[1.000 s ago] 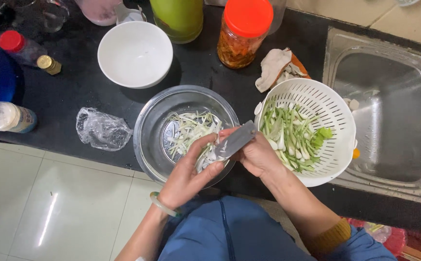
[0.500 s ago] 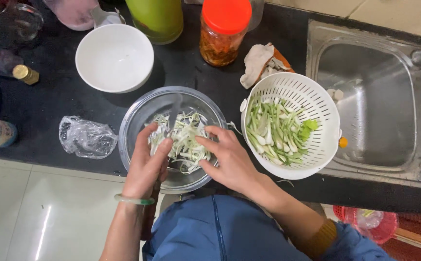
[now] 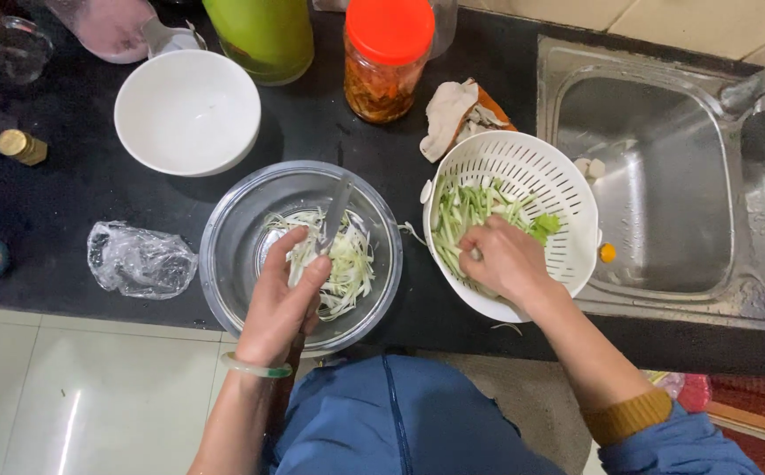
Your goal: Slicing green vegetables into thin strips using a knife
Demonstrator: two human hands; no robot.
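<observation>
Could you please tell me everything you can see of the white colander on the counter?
The white colander is a round plastic bowl with slotted walls. It sits upright on the dark counter, its right side overhanging the steel sink, beside the metal bowl. It holds long green vegetable strips. The right hand reaches inside and rests on the strips. A crumpled cloth lies just behind its rim.
</observation>
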